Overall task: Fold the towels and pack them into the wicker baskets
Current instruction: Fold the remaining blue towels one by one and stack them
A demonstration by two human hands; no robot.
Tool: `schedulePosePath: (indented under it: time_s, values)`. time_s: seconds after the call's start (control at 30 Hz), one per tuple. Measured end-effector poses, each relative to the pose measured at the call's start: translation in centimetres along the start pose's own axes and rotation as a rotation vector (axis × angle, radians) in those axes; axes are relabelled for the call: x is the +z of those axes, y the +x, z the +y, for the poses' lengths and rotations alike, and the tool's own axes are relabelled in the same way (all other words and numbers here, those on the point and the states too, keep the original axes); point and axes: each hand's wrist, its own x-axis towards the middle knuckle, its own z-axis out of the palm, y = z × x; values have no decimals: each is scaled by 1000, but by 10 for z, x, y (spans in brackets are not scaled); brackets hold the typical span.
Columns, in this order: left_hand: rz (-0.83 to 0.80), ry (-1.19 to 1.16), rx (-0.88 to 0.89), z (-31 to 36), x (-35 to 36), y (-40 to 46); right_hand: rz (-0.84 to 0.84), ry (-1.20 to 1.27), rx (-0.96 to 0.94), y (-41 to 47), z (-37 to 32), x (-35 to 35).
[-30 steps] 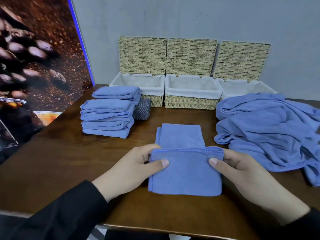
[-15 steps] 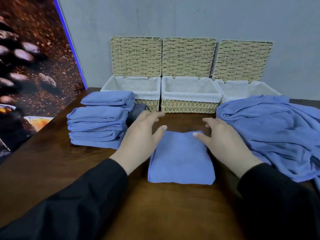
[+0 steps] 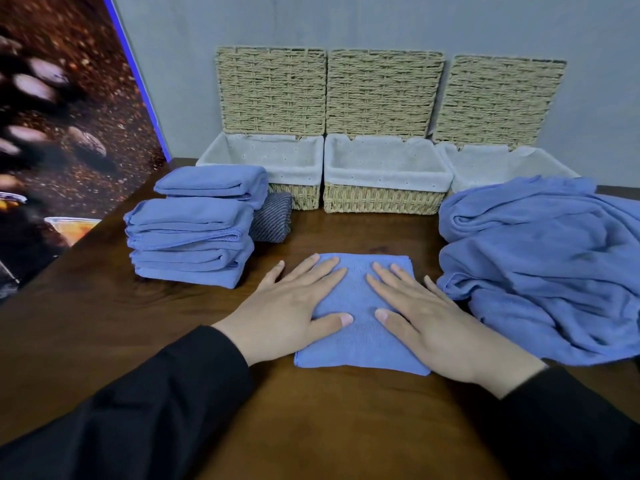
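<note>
Both hands now flat on the folded blue towel (image 3: 360, 327) at the near centre of the wooden table (image 3: 104, 341) — a second ago pinching its upper edge mid-fold, half a second ago hovering over it with fingers spread. Left hand (image 3: 294, 306) and right hand (image 3: 429, 317) pressing palm-down with straight fingers, gripping nothing. Fold apparently finished; smoothing in progress, so this towel looks ready to join the pile or go into a basket.

To the left, just beside the hands, a stack of folded blue towels (image 3: 194, 230), several layers high. Tucked behind it, a dark striped cloth (image 3: 272, 216), touching the front of the left wicker basket (image 3: 304, 195). At the far edge of the table, three wicker baskets in a row against the grey wall (image 3: 415, 22), lids propped upright, white fabric liners showing — middle wicker basket (image 3: 381, 199) and right wicker basket (image 3: 502, 164) included, no towels visible inside any. To the right, a loose heap of unfolded blue towels (image 3: 540, 258), lying in front of the right basket and hiding its front wall. Packing not yet begun, plenty left to fold.

In the way: the heap blocks a direct reach into the right basket; the left and middle ones stand open, though the striped cloth and stack crowd the left one's front. On the far left, a wall poster of coffee beans (image 3: 52, 116).
</note>
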Motion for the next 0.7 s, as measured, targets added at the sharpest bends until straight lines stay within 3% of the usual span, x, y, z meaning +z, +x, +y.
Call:
schedulePosePath:
  time_s: [0.13,0.2,0.3,0.43,0.57,0.63,0.7]
  values:
    - [216,-121,55,-6,3,-8,282,241,-83,-19,2,2]
    - [298,-197,134,-8,3,-19,225,182,-133,-32,4,2]
    - [189,-173,239,-6,2,-34,132,70,-138,-38,3,5]
    - [230,-85,252,-4,8,-35,350,172,-109,-32,-3,7]
    - [400,-334,199,1,4,-36,349,247,-20,-38,-14,-2]
    - [379,-434,139,2,1,-40,273,193,-1,-44,-18,-1]
    - [362,-560,71,2,1,-46,301,200,13,-48,-21,-1]
